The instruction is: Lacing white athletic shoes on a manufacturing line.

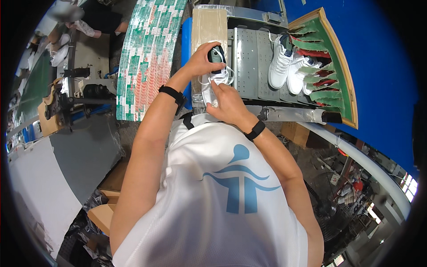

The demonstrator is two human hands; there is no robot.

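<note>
A white sneaker point(207, 94) with a dark collar lining lies with its toe toward me, on the strip beside the conveyor. My left hand point(199, 61) is closed round its heel and collar, fingers on the far side and thumb on the near right. Over the forefoot, my right hand point(230, 105) grips the shoe, its index finger by the laces and its thumb near the toe. White laces hang loose at both sides of the shoe. The sole is hidden.
White sneakers point(279, 66) stand on the grey perforated conveyor point(246, 62) to the right. Beyond them hangs a fringed green and red curtain point(327, 95) in a wooden frame. A stack wrapped in green-and-white printed film point(149, 58) stands left. At upper left, another person's arm point(86, 29) shows.
</note>
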